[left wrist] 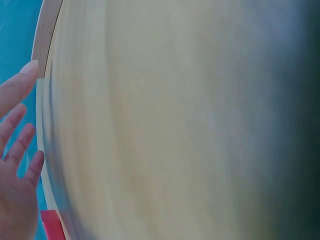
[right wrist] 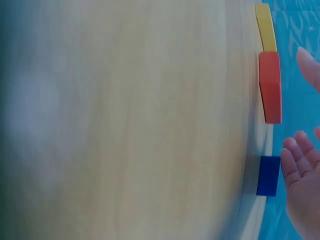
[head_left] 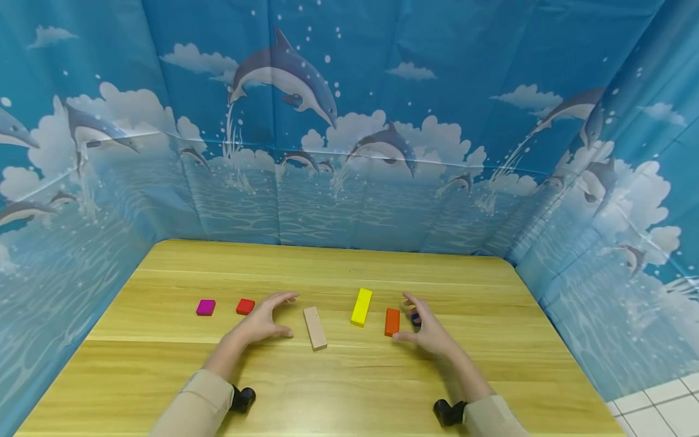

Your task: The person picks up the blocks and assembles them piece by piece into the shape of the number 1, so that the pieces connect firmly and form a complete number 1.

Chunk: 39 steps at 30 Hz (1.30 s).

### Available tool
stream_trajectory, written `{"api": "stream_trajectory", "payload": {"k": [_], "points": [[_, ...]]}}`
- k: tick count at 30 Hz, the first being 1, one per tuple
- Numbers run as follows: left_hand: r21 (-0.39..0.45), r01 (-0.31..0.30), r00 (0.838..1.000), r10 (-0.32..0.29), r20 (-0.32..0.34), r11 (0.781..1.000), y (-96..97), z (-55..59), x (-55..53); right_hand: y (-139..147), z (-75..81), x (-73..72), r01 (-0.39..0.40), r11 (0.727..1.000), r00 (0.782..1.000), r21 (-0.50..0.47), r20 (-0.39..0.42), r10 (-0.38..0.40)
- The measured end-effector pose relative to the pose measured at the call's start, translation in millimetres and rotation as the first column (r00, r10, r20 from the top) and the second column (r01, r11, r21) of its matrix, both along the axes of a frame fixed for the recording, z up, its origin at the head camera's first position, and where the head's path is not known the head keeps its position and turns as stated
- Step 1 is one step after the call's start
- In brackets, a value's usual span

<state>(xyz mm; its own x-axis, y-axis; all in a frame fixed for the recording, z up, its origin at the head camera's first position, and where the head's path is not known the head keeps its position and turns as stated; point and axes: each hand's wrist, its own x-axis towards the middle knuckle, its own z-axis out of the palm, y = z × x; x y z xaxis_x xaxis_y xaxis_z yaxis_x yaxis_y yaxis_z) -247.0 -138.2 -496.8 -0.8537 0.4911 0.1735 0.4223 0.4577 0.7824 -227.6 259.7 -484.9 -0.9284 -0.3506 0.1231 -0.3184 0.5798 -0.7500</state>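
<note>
Both hands over the pale yellow wood-grain table point(head_left: 338, 388), holding nothing. Left hand point(head_left: 259, 321): fingers spread and slightly curved, wide gap to the thumb. It sits between the small red rectangular block point(head_left: 245, 306) on its left and the long bare-wood block point(head_left: 315, 328) on its right; thumb tip near the latter, gap visible from the head. Right hand point(head_left: 431, 332): thumb well away from the fingers, same loose curve. It's at the orange-red rectangular block point(head_left: 392, 321) and the dark blue block point(right wrist: 268, 176).

Only print in view is pictorial: dolphins, clouds and bubbles on the blue curtain point(head_left: 360, 200) along the far side and both flanks.

View differences: head has the blue block mostly behind the right fingers; right wrist shows its long face, little finger just beside it, contact can't be told. Head overlaps the right thumb with the orange-red block's near end; right wrist shows them apart. Long yellow block point(head_left: 361, 307), left of the orange-red one, shows in both. Small magenta block point(head_left: 205, 308), far left of the row, is head-only. Left wrist catches just the bare-wood and red blocks.
</note>
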Motion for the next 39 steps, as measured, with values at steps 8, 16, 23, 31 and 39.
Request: {"api": "stream_trajectory", "payload": {"k": [8, 16, 23, 31, 39], "points": [[-0.001, 0.018, 0.999, -0.018, 0.048, 1.0, 8.0, -0.8, -5.6, -10.7, -1.5, 5.6, 0.025, 1.0, 0.998, 0.003, 0.053, -0.025], [-0.02, 0.027, 0.998, -0.025, 0.061, 0.999, 14.1, -3.2, -12.3, -16.5, -6.7, 11.4, 0.08, 0.996, 0.99, -0.05, 0.117, -0.074], [-0.03, 0.054, 0.996, -0.052, 0.07, 0.998, 19.3, -4.0, -19.4, -17.6, -12.5, 11.6, 0.103, 0.993, 0.989, -0.058, 0.111, -0.097], [-0.094, 0.094, 0.993, -0.087, 0.076, 0.991, 26.1, -1.8, -25.4, -21.4, -13.1, 10.3, 0.125, 0.992, 0.991, 0.01, 0.04, -0.125], [-0.123, 0.115, 0.992, -0.106, 0.075, 0.986, 27.3, 1.4, -25.4, -23.6, -15.0, 8.9, 0.148, 0.986, 0.988, 0.072, 0.037, -0.151]]}}
